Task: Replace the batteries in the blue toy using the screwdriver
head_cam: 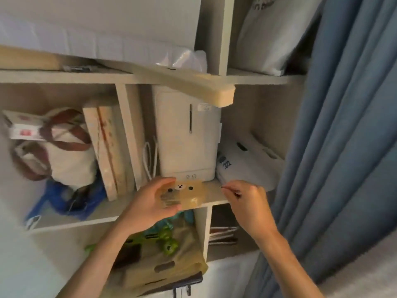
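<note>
My left hand [148, 203] grips a small tan translucent box with a bear face [187, 193], held at the front edge of the middle shelf [214, 195]. My right hand [245, 201] is just right of the box, fingers pinched on a thin dark metal tool [221, 187] whose tip points left toward the box; it looks like a small screwdriver, but blur hides its shape. A blue object [62, 201] lies on the same shelf at the left, under a cloth bag; I cannot tell if it is the toy.
A white appliance [187, 136] stands right behind the box. A cloth bag with brown straps [62, 155] and boards [107, 151] fill the left bay. A blue curtain [343, 125] hangs at the right. A tan plastic bag with green toys [167, 244] sits below.
</note>
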